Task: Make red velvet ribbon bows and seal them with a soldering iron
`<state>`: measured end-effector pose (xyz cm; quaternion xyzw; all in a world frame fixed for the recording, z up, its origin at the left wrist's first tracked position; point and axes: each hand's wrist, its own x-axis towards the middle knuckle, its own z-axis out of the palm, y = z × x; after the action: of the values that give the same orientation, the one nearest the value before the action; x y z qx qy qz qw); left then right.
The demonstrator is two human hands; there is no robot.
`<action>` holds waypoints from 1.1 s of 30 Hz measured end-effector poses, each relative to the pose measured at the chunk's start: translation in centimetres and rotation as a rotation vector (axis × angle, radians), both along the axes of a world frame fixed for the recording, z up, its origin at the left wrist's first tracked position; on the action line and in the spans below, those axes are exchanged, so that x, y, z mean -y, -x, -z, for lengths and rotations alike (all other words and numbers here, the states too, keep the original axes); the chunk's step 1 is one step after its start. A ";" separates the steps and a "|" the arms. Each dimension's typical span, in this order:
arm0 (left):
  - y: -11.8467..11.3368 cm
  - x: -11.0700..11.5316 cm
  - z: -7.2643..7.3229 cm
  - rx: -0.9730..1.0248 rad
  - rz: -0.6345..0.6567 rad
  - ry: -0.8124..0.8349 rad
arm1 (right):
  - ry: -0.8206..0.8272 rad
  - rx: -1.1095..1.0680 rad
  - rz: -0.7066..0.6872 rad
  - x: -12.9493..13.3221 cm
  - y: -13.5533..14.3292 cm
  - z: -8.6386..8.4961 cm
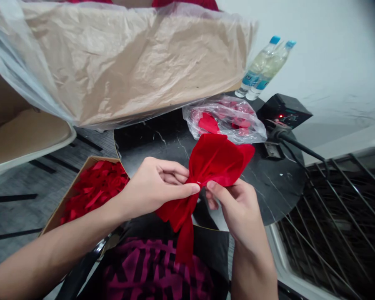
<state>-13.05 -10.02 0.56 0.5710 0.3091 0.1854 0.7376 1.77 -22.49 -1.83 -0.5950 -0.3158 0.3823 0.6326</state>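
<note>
A red velvety fabric bow is held up over the near part of the table, its cloth gathered tight at the middle. Its upper part fans out away from me, and a tail hangs down toward my lap. My left hand pinches the gathered middle from the left, with the thumb lying along it. From the right, my right hand pinches the same spot between thumb and fingers. A small pale spot shows at the gather between the two thumbs; what it is I cannot make out.
A black marble-patterned round table carries a clear bag of red pieces, a black control box with a lit red light, and two bottles. A plastic-lined carton stands behind. Left is a box of red ribbons; right, a metal rack.
</note>
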 end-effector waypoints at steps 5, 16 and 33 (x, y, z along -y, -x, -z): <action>0.1 -0.1 0.4 0.041 0.063 0.141 | -0.060 -0.138 -0.138 0.2 -1.4 0.8; 0.0 -0.2 0.0 -0.087 -0.174 -0.106 | -0.023 0.699 0.063 1.4 2.3 -0.4; -0.1 0.5 -0.4 -0.071 -0.239 -0.279 | -0.092 1.143 0.125 0.9 2.9 0.1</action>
<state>-12.91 -10.55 0.94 0.6329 0.3719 0.2927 0.6127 -1.17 -23.42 -1.95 -0.6964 -0.5881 -0.0521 0.4080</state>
